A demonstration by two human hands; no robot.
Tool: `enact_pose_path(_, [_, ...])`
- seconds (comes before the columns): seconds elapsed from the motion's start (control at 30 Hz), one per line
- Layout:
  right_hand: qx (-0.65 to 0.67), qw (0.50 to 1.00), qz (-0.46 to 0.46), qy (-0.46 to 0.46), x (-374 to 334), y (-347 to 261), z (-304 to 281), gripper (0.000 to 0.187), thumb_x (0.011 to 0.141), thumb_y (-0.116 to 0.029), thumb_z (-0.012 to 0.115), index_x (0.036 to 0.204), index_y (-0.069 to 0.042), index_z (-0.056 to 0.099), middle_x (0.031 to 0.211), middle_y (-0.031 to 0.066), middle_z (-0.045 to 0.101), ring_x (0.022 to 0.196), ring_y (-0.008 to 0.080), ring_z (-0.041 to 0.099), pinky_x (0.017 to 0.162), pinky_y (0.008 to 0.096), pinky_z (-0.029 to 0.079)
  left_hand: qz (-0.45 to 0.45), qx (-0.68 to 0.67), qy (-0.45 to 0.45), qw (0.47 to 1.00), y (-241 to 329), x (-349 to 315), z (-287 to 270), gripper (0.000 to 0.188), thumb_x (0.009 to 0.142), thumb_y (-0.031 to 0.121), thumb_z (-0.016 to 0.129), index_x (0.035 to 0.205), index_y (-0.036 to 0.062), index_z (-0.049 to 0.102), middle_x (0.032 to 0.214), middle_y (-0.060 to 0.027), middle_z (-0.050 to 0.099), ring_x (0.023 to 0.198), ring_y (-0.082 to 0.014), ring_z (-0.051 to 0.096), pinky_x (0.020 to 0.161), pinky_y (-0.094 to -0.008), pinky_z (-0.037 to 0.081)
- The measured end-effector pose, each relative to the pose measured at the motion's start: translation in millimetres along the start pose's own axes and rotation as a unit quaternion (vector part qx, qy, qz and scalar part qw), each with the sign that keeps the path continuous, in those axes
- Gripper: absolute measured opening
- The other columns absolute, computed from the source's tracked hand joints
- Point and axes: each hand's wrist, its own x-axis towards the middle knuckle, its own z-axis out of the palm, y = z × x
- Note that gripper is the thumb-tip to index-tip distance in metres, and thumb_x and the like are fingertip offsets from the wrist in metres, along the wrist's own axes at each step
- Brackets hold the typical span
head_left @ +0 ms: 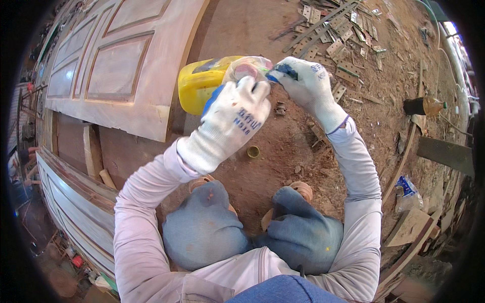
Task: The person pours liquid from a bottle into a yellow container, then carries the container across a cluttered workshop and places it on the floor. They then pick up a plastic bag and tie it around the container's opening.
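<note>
A yellow plastic jug [201,85] lies tilted on its side in front of me, with crumpled clear plastic [246,66] around its right end. My left hand [235,116], in a white glove with a blue palm, is closed around the jug near that plastic. The glove hides part of the jug. My right hand [301,83], gloved alike with dark stains on the fingers, meets the plastic's right edge. Its fingertips are pinched together, and what lies between them is too small to make out. A small round yellow cap [253,151] rests on the dirt below.
Panelled wooden doors [118,65] lie to my left, with another panelled piece [76,212] nearer. Metal hinges [346,45] are scattered at the far right. A bottle of dark liquid [424,106], boards [444,155] and a plastic wrapper [408,194] lie right.
</note>
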Motion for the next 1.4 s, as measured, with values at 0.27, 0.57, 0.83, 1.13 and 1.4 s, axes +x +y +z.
enact_pose_path(0.27, [0.145,0.989,0.031,-0.017,8,22,3,0.025,0.089,-0.028,0.063,0.097,-0.005,0.068,0.085,0.0194,0.068,0.082,0.0367,0.068,0.072,0.0423,0.052,0.025,-0.273,-0.129,0.953,-67,81,4,0.021,0.081,0.021,0.074,0.093,0.0035,0.07,0.097,-0.0084,0.058,0.098,-0.0247,0.06,0.084,-0.036,0.05])
enact_pose_path(0.57, [0.163,0.985,0.057,0.013,16,36,10,0.03,0.086,-0.033,0.069,0.096,-0.004,0.071,0.082,0.0161,0.07,0.077,0.0319,0.068,0.071,0.0401,0.052,0.045,-0.5,-0.386,0.774,-115,136,38,0.024,0.089,0.02,0.07,0.105,0.0018,0.07,0.083,0.0,0.067,0.075,-0.01,0.058,0.071,-0.0283,0.05])
enact_pose_path(0.83, [0.115,0.981,0.055,0.149,13,32,16,0.028,0.083,-0.031,0.073,0.093,-0.005,0.068,0.084,0.0132,0.067,0.076,0.0303,0.068,0.07,0.0384,0.053,-0.027,-0.51,-0.327,0.795,-109,122,43,0.024,0.088,0.018,0.071,0.106,0.0022,0.07,0.084,0.0015,0.066,0.072,-0.0081,0.058,0.065,-0.0265,0.05])
enact_pose_path(1.13, [0.094,0.976,-0.092,0.173,-30,-5,58,0.022,0.08,-0.024,0.077,0.09,-0.008,0.066,0.086,0.0093,0.063,0.074,0.0283,0.067,0.063,0.0382,0.053,-0.042,-0.666,-0.202,0.717,-111,93,77,0.018,0.093,0.018,0.067,0.094,0.0,0.067,0.084,0.0029,0.065,0.076,-0.005,0.054,0.07,-0.0238,0.048])
enact_pose_path(1.4, [0.597,0.744,0.289,-0.075,-47,16,70,0.02,0.092,-0.024,0.072,0.096,-0.005,0.065,0.07,-0.0051,0.053,0.061,0.0032,0.047,0.051,0.0224,0.038,-0.056,-0.656,-0.206,0.724,-116,87,76,0.018,0.092,0.018,0.068,0.093,0.0004,0.067,0.085,0.0027,0.065,0.079,-0.0049,0.054,0.074,-0.024,0.048])
